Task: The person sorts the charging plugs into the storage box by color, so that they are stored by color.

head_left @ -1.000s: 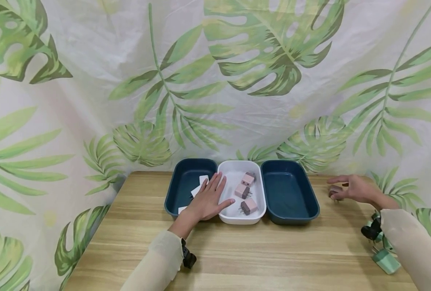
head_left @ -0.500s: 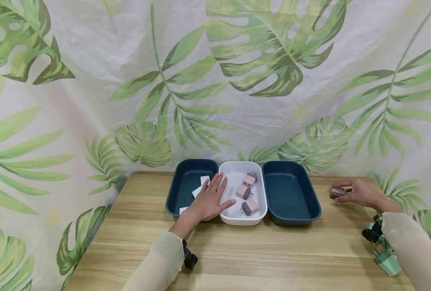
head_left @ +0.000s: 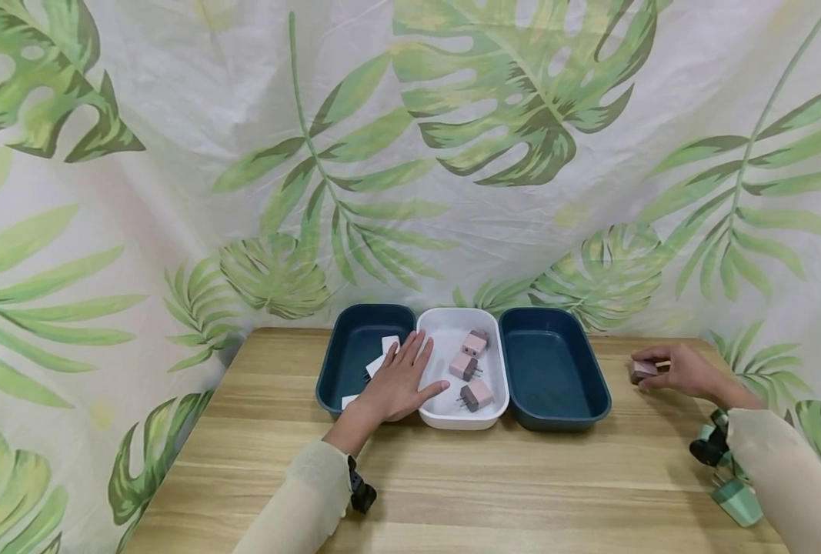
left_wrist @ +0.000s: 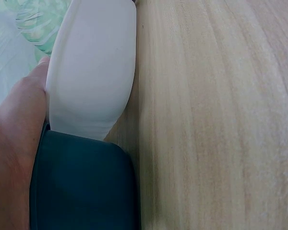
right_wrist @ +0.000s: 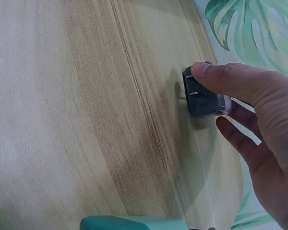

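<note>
Since a second ago, the right hand (head_left: 695,375) has closed in on the pink and grey plug (head_left: 642,372), on the table (head_left: 521,485) to the right of the right blue tray (head_left: 559,421). From far off, I guess the plug is light, hard and a bit slick. I'd hold its flat sides, off the thin metal pins (right_wrist: 194,93). I see thumb and fingers pinching it. The left hand (head_left: 395,385) lies flat, thumb out, over the edges of the left blue tray (head_left: 344,338) and white tray (head_left: 445,422).

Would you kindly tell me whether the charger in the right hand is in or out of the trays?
Out: the right hand holds the charger apart from the nearest blue tray, with tabletop showing between.
</note>
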Tool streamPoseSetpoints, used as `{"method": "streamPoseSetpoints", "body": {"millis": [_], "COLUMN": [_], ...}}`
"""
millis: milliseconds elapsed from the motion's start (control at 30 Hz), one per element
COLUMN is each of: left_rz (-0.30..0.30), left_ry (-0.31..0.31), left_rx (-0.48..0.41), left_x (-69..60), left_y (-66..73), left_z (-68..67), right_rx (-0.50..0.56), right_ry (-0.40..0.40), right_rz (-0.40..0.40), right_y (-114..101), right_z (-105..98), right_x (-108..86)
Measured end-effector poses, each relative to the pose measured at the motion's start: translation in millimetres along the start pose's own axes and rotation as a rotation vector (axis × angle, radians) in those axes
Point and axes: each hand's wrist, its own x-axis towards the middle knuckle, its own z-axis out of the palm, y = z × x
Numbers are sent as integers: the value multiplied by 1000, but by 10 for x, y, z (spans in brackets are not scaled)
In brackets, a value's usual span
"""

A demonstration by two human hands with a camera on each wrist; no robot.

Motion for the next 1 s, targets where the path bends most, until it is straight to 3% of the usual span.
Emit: {"method": "streamPoseSetpoints", "body": {"millis": [367,700,1000], "left_rz": [17,13,8], "left_ry": [29,-2,12], "left_rx": [-7,2,-2], "left_x": [-17,31,-7], "left_y": [-1,-29,0], "left_z": [-3,23,-5], "right_rx": [-20,-35,-16], "right_ry": [-3,-6,-11], "right_rz": [12,55,82], "right_y": [-39,-57,-142], "right_z": [-6,-21,-59], "right_x": [-43,-71,-92]}}
